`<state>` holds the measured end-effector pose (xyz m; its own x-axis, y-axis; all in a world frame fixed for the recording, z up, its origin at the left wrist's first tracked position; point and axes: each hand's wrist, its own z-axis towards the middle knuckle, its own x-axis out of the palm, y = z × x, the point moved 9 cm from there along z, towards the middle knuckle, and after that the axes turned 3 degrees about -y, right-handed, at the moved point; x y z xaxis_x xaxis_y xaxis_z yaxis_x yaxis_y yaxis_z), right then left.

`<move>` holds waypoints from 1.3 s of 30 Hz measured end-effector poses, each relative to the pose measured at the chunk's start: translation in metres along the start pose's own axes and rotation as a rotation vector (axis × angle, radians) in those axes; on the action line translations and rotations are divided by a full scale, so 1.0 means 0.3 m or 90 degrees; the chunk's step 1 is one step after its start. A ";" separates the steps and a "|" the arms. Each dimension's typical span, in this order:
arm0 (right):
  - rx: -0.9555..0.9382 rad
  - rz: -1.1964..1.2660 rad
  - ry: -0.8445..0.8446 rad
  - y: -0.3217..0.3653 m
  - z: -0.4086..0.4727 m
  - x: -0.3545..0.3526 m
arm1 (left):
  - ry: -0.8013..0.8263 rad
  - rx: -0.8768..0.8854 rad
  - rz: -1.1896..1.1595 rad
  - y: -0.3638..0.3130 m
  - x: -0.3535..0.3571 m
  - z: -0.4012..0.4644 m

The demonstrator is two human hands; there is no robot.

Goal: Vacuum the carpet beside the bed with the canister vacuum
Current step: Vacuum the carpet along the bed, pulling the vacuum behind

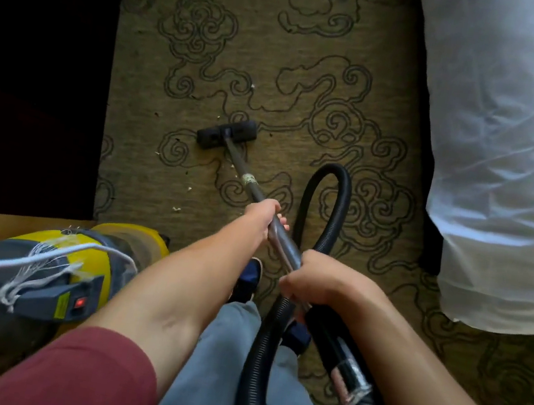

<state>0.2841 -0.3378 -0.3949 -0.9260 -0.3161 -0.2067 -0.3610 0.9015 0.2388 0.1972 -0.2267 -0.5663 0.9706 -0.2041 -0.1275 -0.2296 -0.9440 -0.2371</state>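
Olive-brown carpet (281, 48) with dark swirling cloud outlines fills the floor, and small pale crumbs lie scattered on it around the vacuum's floor head (227, 134). That black floor head sits flat on the carpet near the middle of the view, turned slightly askew, with a dark metal tube (248, 178) rising from it back toward the person. A band of pale tape wraps the tube partway up. The left hand (262, 215) grips the tube farther forward, fingers curled round it, arm stretched out. The right hand (313, 278) is closed round the tube's upper end, just where it joins the black handle piece and the ribbed black hose (326, 211). The hose loops forward onto the carpet beside the tube, then curves back past the person's legs and out of the bottom of the view. At lower left stands the yellow and grey canister (76, 264), its red switch showing, with a white cord (25, 258) draped over its top and frayed tape or string clinging to it. On the right, white bedding (508, 151) hangs down the side of the bed, well apart from the floor head. A dark area edged with wood takes the upper left. Grey trousers, a dark blue shoe and a maroon sleeve (87, 373) show below.
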 end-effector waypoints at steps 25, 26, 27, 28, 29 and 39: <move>-0.066 0.036 0.010 1.118 0.587 -0.419 | 0.007 0.056 0.022 -1.284 -0.176 0.458; -0.068 0.045 0.012 1.162 0.612 -0.429 | 0.001 0.058 0.027 -1.335 -0.189 0.478; -0.071 0.053 0.011 1.200 0.634 -0.437 | -0.002 0.059 0.029 -1.378 -0.200 0.496; -0.074 0.060 0.009 1.246 0.666 -0.451 | 0.000 0.061 0.035 -1.431 -0.206 0.517; -0.078 0.064 0.005 1.287 0.692 -0.463 | 0.001 0.064 0.040 -1.478 -0.213 0.535; -0.091 0.031 -0.019 1.516 0.801 -0.574 | -0.031 0.107 0.078 -1.757 -0.241 0.665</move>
<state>0.3059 0.1977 -0.4787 -0.9397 -0.2626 -0.2189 -0.3302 0.8634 0.3815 0.2338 0.3375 -0.6243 0.9308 -0.2984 -0.2109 -0.3588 -0.8555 -0.3733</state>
